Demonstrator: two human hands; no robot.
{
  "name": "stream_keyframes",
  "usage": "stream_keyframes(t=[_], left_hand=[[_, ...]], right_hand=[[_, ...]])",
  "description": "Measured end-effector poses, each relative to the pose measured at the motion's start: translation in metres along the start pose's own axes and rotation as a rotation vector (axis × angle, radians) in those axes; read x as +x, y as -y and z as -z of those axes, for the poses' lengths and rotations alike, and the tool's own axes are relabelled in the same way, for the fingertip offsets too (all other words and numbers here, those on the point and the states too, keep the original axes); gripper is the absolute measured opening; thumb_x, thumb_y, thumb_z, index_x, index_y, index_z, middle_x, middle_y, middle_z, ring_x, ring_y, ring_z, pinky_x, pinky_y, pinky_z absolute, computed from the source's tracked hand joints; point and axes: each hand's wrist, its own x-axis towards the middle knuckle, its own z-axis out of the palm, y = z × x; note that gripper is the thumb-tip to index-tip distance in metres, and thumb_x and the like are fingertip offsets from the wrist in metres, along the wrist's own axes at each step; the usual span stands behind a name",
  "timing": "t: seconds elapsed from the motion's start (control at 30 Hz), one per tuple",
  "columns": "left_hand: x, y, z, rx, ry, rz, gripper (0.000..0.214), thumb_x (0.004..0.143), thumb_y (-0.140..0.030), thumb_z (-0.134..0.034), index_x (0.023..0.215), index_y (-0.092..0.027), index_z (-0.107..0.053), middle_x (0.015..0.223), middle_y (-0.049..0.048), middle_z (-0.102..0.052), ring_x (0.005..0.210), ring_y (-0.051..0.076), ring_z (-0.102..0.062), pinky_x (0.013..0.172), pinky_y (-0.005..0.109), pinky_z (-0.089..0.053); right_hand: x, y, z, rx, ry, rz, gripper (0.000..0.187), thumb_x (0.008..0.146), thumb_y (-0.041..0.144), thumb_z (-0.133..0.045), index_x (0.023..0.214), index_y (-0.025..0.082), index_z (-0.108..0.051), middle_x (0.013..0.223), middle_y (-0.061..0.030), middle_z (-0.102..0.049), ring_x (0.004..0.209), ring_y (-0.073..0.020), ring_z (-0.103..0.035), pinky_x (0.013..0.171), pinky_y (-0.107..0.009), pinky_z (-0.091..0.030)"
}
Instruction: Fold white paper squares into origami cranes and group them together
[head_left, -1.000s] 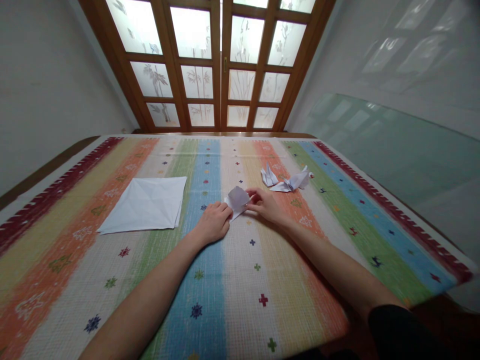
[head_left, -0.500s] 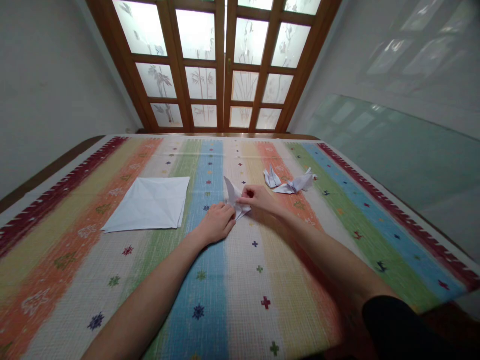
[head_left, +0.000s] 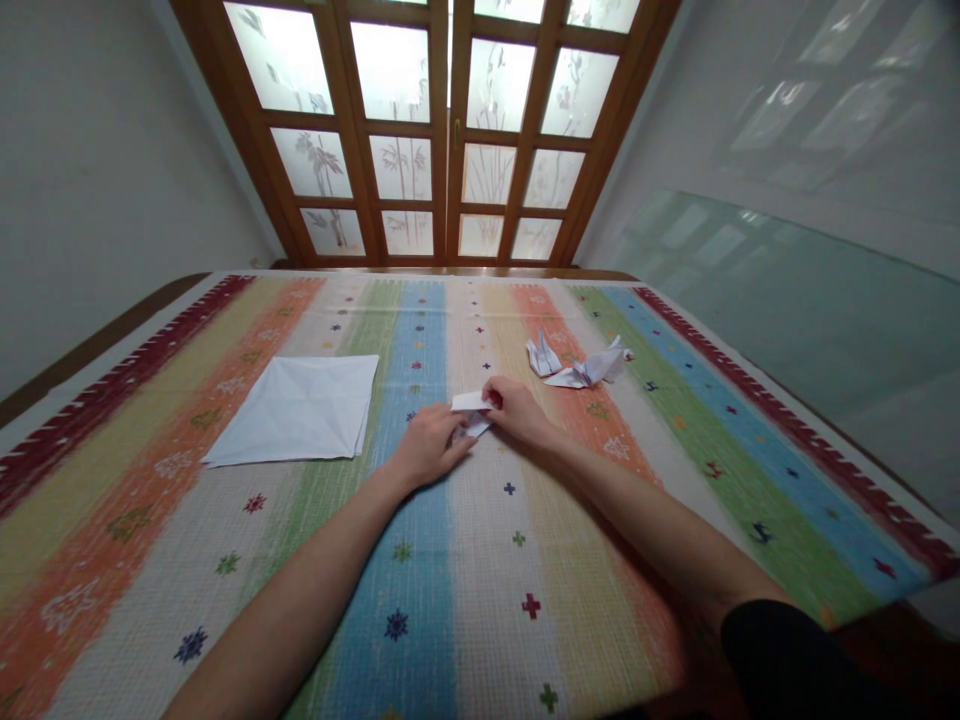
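A small piece of folded white paper (head_left: 470, 402) lies between my hands at the middle of the table. My left hand (head_left: 433, 446) presses on its left side, with fingertips and thumb closed against it. On the right, my right hand (head_left: 517, 408) pinches the paper's upper edge between thumb and curled fingers. A flat strip shows along the top of the paper, and its lower part opens out below. Fingers hide some of the folds.
White square sheets (head_left: 300, 408) lie at the left. Two folded paper figures, a smaller one (head_left: 544, 355) and a winged one (head_left: 592, 368), sit beyond my right hand. A striped tablecloth (head_left: 491, 580) covers the table. A glass-paned wooden door (head_left: 448, 180) stands behind.
The paper's tall pointed flap has come down and now shows as a flat strip. My right hand moved slightly right, and my left fingers shifted along the paper's edge.
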Motion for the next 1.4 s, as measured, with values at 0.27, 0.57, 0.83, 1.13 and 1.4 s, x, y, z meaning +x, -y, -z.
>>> stream_keyframes(t=[0.27, 0.57, 0.83, 1.13, 1.4], left_hand=[[0.002, 0.011, -0.004, -0.083, -0.158, 0.007, 0.032, 0.085, -0.021, -0.053, 0.118, -0.019, -0.056, 0.123, 0.01, -0.063, 0.117, 0.024, -0.054, 0.1, 0.043, -0.042], [0.003, 0.009, -0.005, 0.027, 0.195, -0.059, 0.044, 0.088, -0.014, -0.039, 0.129, -0.018, -0.057, 0.139, 0.0086, -0.056, 0.133, 0.022, -0.047, 0.111, 0.046, -0.035], [0.002, 0.002, -0.006, 0.119, 0.193, -0.017, 0.042, 0.094, -0.024, -0.037, 0.133, -0.015, -0.052, 0.143, 0.0136, -0.05, 0.137, 0.023, -0.041, 0.113, 0.047, -0.031], [-0.001, 0.003, -0.008, 0.117, 0.127, 0.058, 0.049, 0.091, -0.032, -0.045, 0.137, -0.015, -0.044, 0.144, 0.0163, -0.048, 0.137, 0.028, -0.04, 0.113, 0.052, -0.029], [-0.003, 0.015, -0.008, 0.027, -0.191, 0.163, 0.06, 0.075, -0.009, -0.043, 0.135, -0.013, -0.042, 0.138, 0.0158, -0.05, 0.132, 0.03, -0.043, 0.111, 0.051, -0.034]], right_hand=[[-0.01, -0.019, 0.0, -0.101, 0.043, 0.303, 0.016, 0.081, 0.007, -0.054, 0.083, 0.018, -0.066, 0.084, -0.0062, -0.066, 0.077, -0.0169, -0.059, 0.071, -0.028, -0.043], [-0.028, -0.02, 0.0, -0.274, 0.147, 0.587, 0.023, 0.09, 0.014, -0.053, 0.103, 0.022, -0.07, 0.106, -0.0089, -0.073, 0.097, -0.0203, -0.067, 0.089, -0.038, -0.051], [-0.071, 0.011, -0.004, -0.205, 0.142, 0.618, 0.026, 0.091, 0.014, -0.048, 0.105, 0.02, -0.069, 0.106, -0.0108, -0.073, 0.099, -0.0213, -0.068, 0.089, -0.037, -0.053], [-0.095, 0.029, -0.004, -0.133, 0.174, 0.481, 0.02, 0.085, 0.019, -0.052, 0.098, 0.023, -0.067, 0.099, -0.0082, -0.072, 0.095, -0.0216, -0.066, 0.09, -0.037, -0.05], [-0.047, 0.009, -0.005, 0.112, -0.191, -0.08, 0.032, 0.073, 0.008, -0.051, 0.103, 0.019, -0.057, 0.103, -0.011, -0.066, 0.095, -0.0225, -0.061, 0.086, -0.039, -0.048]])
